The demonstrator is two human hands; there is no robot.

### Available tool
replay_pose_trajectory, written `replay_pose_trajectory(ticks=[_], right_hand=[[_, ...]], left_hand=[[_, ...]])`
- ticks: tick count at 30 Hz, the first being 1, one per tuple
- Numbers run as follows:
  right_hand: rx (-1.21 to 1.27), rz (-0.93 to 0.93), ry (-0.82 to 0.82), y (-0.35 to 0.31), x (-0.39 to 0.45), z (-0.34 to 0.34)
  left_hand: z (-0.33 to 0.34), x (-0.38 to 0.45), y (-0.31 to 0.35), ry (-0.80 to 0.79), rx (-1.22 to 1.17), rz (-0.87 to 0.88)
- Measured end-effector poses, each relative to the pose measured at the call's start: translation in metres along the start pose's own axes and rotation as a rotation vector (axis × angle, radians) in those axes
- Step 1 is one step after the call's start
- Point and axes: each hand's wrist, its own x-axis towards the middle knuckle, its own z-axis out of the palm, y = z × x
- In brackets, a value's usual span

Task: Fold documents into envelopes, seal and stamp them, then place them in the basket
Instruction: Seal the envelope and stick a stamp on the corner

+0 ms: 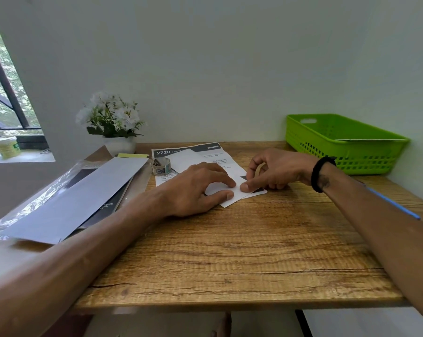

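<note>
A white folded document (pixel 230 199) lies on the wooden table (pixel 230 251), on top of a printed sheet headed "2720" (pixel 188 152). My left hand (pixel 198 188) presses flat on the folded paper, thumb and fingers at its right end. My right hand (pixel 276 170) pinches that same end, thumb tip on the paper beside a dark printed patch. A roll of stamps (pixel 160 166) stands just left of the sheets. The green basket (pixel 346 144) sits at the back right with a flat envelope inside. A long white envelope (pixel 84 198) lies at the left.
A white pot of white flowers (pixel 113 120) stands at the back left against the wall. A dark booklet in clear plastic (pixel 106 203) lies under the long envelope. A blue pen (pixel 395 203) rests by the right edge. A tub (pixel 6 147) sits on the windowsill.
</note>
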Motion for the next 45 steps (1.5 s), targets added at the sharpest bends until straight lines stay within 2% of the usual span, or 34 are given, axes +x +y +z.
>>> replay_pose_trajectory(ticks=[6,17,45], right_hand=[[0.010,-0.005,-0.048,0.003,-0.004,-0.008],[-0.063,0.023,0.058,-0.002,0.002,0.001],[0.043,-0.013,-0.069,0.006,-0.001,-0.012]], left_hand=[[0.001,0.001,-0.001,0.004,-0.008,0.003],[0.003,0.000,-0.004,0.025,-0.011,0.029],[0.002,0.001,-0.004,0.013,-0.011,0.008]])
